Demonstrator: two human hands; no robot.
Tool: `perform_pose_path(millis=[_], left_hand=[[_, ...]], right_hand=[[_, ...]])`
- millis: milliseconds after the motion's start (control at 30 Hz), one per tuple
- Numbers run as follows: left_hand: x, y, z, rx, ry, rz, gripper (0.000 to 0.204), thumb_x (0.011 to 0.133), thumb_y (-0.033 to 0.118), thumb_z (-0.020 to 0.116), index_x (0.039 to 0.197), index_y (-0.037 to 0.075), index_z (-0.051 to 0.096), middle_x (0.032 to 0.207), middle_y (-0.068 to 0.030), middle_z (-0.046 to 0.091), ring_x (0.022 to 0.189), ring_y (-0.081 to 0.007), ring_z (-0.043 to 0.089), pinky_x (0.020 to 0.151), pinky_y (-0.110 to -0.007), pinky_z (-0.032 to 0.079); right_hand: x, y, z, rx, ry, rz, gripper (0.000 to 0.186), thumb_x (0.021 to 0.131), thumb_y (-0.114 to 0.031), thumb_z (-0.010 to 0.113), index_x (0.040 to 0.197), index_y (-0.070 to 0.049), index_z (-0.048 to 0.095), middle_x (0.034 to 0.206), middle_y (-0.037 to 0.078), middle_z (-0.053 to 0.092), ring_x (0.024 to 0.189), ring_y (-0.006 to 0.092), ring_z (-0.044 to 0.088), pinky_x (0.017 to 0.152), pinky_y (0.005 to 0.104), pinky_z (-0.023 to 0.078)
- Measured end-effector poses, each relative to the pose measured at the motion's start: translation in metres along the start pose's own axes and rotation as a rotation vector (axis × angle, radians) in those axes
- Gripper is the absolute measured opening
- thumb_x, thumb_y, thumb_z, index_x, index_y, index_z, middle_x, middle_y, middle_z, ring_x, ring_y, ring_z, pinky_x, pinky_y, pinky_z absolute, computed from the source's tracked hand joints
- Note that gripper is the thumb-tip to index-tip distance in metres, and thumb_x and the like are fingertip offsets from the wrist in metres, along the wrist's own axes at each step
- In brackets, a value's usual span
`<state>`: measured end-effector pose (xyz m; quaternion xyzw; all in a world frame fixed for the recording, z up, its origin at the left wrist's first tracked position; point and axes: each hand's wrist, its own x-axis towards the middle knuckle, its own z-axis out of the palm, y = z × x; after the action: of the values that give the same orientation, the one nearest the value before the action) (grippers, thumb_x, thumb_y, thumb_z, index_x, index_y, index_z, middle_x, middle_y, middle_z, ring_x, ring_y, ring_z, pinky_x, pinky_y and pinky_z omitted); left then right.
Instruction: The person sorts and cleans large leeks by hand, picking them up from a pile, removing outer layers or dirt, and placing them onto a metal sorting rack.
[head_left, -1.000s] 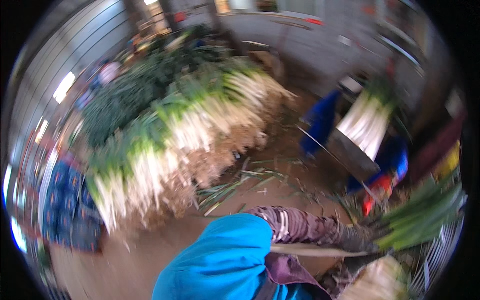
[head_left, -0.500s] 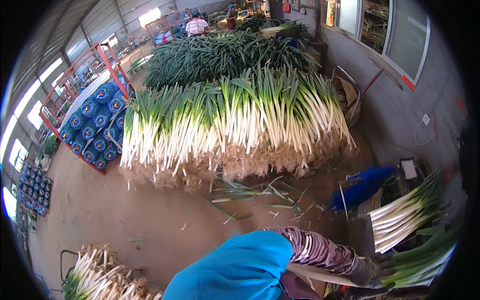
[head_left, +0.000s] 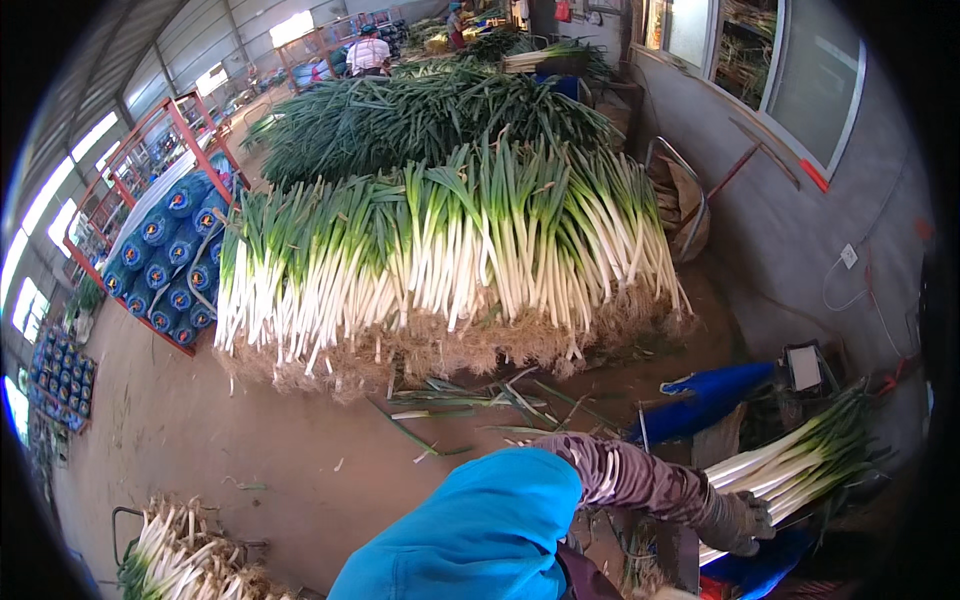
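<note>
My left hand [head_left: 742, 522], in a grey glove below a purple patterned sleeve, lies over the white stalks of a bunch of green onions [head_left: 790, 470] at the lower right. Its fingers curl over the stalks. The bunch lies slanting, its green leaves toward the upper right. Below the hand a blue sheet or bag [head_left: 765, 570] shows. No part of my right hand can be seen.
A large heap of green onions [head_left: 470, 250] with shaggy roots covers the middle. Red-framed racks of blue net bundles [head_left: 165, 255] stand left. Loose leaves [head_left: 450, 400] litter the floor. More rooted onions [head_left: 190, 555] are at lower left; a wall [head_left: 800, 240] runs along the right.
My left hand has moved up from the green leaves at the lower right onto the white stalks. Those lower leaves are no longer there. The whole view has shifted slightly.
</note>
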<state>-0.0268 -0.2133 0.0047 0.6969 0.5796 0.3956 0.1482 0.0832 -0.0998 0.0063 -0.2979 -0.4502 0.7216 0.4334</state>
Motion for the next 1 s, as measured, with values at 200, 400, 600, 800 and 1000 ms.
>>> perform_pose_path(millis=[200,400,600,800,1000], left_hand=[[0.036,-0.049,-0.004,0.191,-0.161,-0.086,0.04,0.097,0.043,0.048,0.106,0.008,0.064,0.107,-0.0167,0.065,0.108,-0.0376,0.059,0.095,-0.054,0.043],[0.102,-0.094,0.004,0.32,-0.412,0.044,0.042,0.095,0.043,0.051,0.099,0.005,0.068,0.098,-0.0203,0.068,0.102,-0.0403,0.062,0.093,-0.05,0.047],[0.189,-0.121,0.009,0.392,-0.735,0.036,0.036,0.095,0.033,0.056,0.113,0.004,0.066,0.106,-0.021,0.068,0.107,-0.0391,0.061,0.098,-0.049,0.046],[0.261,-0.182,0.079,0.526,-0.84,0.488,0.033,0.098,0.029,0.053,0.118,0.004,0.063,0.116,-0.0134,0.065,0.114,-0.0291,0.059,0.106,-0.043,0.041],[0.337,-0.251,0.145,0.657,-1.241,0.623,0.034,0.101,0.032,0.049,0.11,0.003,0.064,0.111,-0.0141,0.066,0.112,-0.0285,0.06,0.103,-0.043,0.044]], right_hand=[[0.046,-0.007,-0.044,0.003,0.023,0.021,0.065,0.094,-0.055,0.057,0.138,-0.008,0.05,0.126,0.012,0.06,0.105,0.0269,0.06,0.09,0.0416,0.052],[0.099,-0.036,-0.147,0.018,0.16,-0.001,0.065,0.094,-0.055,0.058,0.137,-0.007,0.052,0.123,0.012,0.061,0.102,0.0269,0.062,0.087,0.0417,0.054],[0.027,-0.078,-0.33,0.136,0.497,-0.001,0.065,0.093,-0.056,0.059,0.136,-0.007,0.053,0.121,0.012,0.063,0.099,0.0268,0.064,0.084,0.0417,0.056],[-0.033,-0.077,-0.317,0.271,0.539,0.275,0.073,0.086,-0.062,0.065,0.135,-0.008,0.054,0.122,0.012,0.063,0.099,0.0274,0.065,0.087,0.0423,0.058],[-0.025,-0.062,-0.286,0.299,0.61,0.265,0.083,0.081,-0.062,0.068,0.141,-0.007,0.049,0.122,0.016,0.064,0.1,0.0315,0.067,0.086,0.0472,0.059]])
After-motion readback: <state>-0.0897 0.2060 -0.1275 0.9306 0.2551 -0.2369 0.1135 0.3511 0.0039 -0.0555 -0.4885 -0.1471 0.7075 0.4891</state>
